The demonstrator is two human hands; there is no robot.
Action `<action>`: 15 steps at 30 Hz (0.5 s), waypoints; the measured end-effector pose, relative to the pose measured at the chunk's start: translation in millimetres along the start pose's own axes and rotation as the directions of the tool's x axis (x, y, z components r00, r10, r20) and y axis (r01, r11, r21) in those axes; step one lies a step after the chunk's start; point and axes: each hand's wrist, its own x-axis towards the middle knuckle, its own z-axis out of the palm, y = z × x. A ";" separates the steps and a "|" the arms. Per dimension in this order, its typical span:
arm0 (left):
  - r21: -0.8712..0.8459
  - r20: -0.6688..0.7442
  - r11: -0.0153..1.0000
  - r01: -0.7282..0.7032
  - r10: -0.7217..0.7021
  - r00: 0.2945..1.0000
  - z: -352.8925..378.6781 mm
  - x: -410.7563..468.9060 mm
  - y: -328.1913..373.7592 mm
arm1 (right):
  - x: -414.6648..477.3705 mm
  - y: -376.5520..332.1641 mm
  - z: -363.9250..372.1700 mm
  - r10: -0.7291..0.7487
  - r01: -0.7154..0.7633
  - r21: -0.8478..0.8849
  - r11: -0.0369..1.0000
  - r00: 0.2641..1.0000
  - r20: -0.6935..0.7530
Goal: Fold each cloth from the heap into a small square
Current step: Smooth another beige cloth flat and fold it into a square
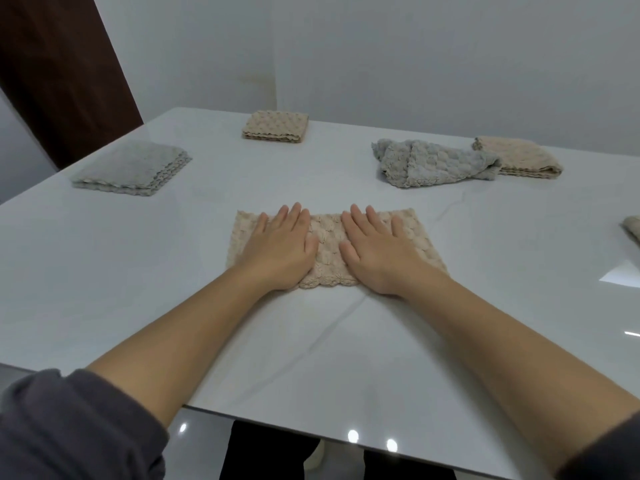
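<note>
At the desk's (138, 271) near centre, a beige cloth (329, 247) lies folded into a strip. Left hand (280, 247) and right hand (379, 251) press it flat, fingers straight and close together. A crumpled grey cloth (433, 163) lies far right.

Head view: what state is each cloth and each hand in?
Near beige textured cloth: folded into a wide strip, lying flat.
Left hand: fingers straight, presses that cloth.
Right hand: the same.
Left grey scalloped cloth: folded square.
Far-centre beige cloth: folded square.
Right grey cloth: crumpled, unfolded.
Far-right beige cloth: folded.
Right-edge cloth: cut off, unclear.
</note>
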 end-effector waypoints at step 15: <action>0.162 -0.223 0.979 0.125 -0.087 0.971 -35.0 -39.4 7.4 | 15.4 16.0 -25.5 0.062 -0.088 -0.110 0.990 0.974 -0.218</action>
